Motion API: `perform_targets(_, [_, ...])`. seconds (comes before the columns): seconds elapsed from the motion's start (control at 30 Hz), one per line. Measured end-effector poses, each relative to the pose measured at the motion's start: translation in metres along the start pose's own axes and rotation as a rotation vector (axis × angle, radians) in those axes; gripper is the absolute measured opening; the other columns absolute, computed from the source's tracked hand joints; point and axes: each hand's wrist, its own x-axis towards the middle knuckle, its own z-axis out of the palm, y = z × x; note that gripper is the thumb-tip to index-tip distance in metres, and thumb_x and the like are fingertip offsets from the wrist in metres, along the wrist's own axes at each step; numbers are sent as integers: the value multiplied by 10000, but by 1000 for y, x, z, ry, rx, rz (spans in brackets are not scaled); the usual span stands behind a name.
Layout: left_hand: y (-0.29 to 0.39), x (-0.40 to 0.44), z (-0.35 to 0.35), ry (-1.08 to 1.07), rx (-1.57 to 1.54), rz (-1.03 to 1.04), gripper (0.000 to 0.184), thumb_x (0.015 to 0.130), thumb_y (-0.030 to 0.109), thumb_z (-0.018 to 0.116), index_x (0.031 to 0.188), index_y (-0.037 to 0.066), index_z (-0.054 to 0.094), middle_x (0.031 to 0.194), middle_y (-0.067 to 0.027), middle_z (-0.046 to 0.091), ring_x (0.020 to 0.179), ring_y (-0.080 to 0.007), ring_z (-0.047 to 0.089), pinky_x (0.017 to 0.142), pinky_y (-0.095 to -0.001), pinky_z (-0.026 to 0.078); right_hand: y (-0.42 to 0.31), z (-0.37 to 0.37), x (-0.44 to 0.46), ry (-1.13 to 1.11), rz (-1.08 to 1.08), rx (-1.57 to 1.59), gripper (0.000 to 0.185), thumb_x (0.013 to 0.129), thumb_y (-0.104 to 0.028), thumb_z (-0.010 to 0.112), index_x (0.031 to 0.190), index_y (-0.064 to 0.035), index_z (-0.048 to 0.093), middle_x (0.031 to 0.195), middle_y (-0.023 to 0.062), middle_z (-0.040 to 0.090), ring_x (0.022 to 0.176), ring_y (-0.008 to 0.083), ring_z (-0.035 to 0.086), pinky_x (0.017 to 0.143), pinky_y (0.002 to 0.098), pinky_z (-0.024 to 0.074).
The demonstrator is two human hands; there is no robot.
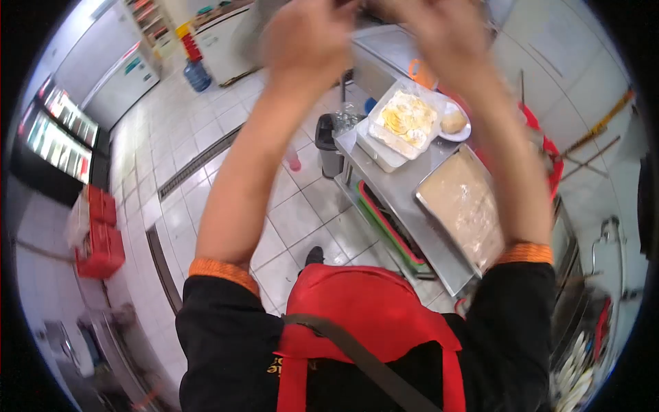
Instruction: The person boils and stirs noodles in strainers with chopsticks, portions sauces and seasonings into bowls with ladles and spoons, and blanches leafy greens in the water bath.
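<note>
Both of my arms are raised toward the top of the view. My left hand [309,34] is smeared by motion, and its fingers run up to the top edge. Across from it, my right hand [439,31] is blurred too, its fingers partly cut off by the frame. Whether either holds anything cannot be made out. Below them, on a metal table [405,196], stands a clear plastic container [410,120] with pale, yellow-topped food. Beside it a white plate [465,130] carries a round piece of dough. A tray [463,206] covered with plastic film lies nearer me.
A dark bin [331,154] stands left of the table. Red crates [101,237], a glass-door fridge [62,137] and a blue water bottle [198,75] are on the left. Floor drains [199,161] cross the tiles. A red basin [555,165] is at the right.
</note>
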Motion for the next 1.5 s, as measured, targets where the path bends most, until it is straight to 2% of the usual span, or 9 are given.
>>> perform_targets(0.03, [-39,-33,39,527,333,98,285,905,288,555,1094,85,618,844,-156,649,799,-272,654,723,-369,499,-11,39,-19,56,-56,-57,341,888,-303,617,1076,-19,598,968,90,608,914,180,557,748,327,443])
perform_targets(0.13, [-175,-117,4,414,213,-332,394,923,341,531,1134,16,601,910,-171,674,873,-282,648,752,-388,466,15,146,-157,-511,384,241,411,850,-326,631,1110,-17,556,1040,184,582,925,329,572,807,390,459])
perform_targets(0.23, [-262,-195,-20,261,158,-770,471,939,447,495,737,24,534,611,-22,438,587,-138,400,543,-339,333,56,187,-327,-1290,921,-445,342,847,-255,589,1069,5,598,1104,259,604,1059,341,600,848,471,485])
perform_targets(0.27, [-283,-216,-20,234,157,-802,511,946,477,469,670,47,473,579,-2,414,553,-131,374,520,-341,303,99,209,-424,-758,1224,-521,329,866,-249,563,1088,-10,610,1114,255,605,1057,368,593,892,486,469])
perform_targets(0.43, [-288,-224,1,54,-122,-685,425,984,373,452,667,91,434,580,27,385,538,-84,364,492,-275,288,132,209,-530,-554,972,-866,266,883,-159,457,1065,-62,626,1108,159,633,1064,316,600,897,470,470])
perform_targets(0.97, [-259,-170,93,-329,-891,-530,376,1014,302,416,706,104,331,597,28,297,501,-64,252,457,-243,216,-13,231,-529,-836,1180,-458,168,783,-133,554,931,-74,605,955,82,588,944,269,580,741,387,500])
perform_targets(1.1, [-249,-158,114,-429,-949,-496,374,1010,301,429,709,100,332,611,25,309,520,-67,259,472,-238,222,27,237,-439,-436,1061,-515,487,763,-230,640,1226,-113,545,1216,146,536,1139,319,506,912,486,433])
perform_targets(1.27, [-231,-149,129,-484,-903,-414,370,1007,297,435,713,98,333,618,22,328,542,-67,266,488,-243,228,82,314,-417,-616,1237,-735,750,853,-222,575,1489,-216,178,1506,192,229,1312,420,348,1031,564,320])
perform_targets(1.5, [-219,-146,139,-479,-979,-403,392,987,353,469,709,120,320,621,31,293,534,-81,258,493,-254,222,101,309,-442,-376,1190,-552,779,764,13,528,1465,-211,270,1364,196,408,1190,390,469,974,429,426])
